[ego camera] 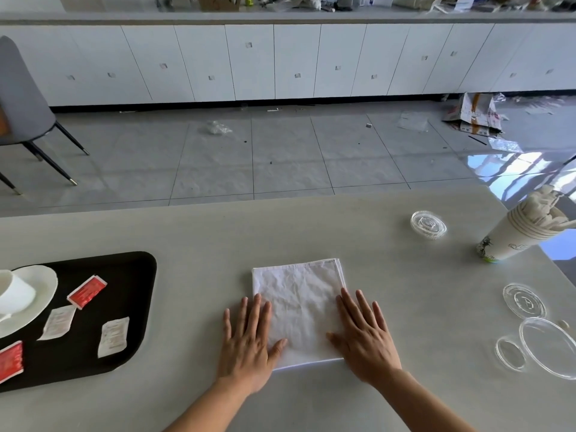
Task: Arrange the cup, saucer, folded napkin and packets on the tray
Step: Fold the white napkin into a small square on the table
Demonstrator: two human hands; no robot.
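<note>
Head view: the fingers of both hands lie straight and spread, pressing flat on a white folded cloth napkin and gripping nothing. The left hand covers the napkin's left edge, thumb on the cloth. The right hand covers its right edge in the same way. The napkin lies square on the pale grey worktop, directly under and between the fingers.

Well to the left of the left hand sits a black rounded tray, partly cut off by the picture's edge. It already carries a white round saucer with a white cup on it, two red packets and two white packets. By my reading the task is mostly done, and only the napkin is left to move across.

Bare worktop lies between the left hand and the tray's right rim, so that path looks free. The tray's dark far-right corner seems the roomiest spot, since the packets lie scattered over its middle. To the right of the right hand, well apart, stand stacked paper cups and several clear plastic lids, all out of the way. The worktop's far edge runs well beyond the fingertips.
</note>
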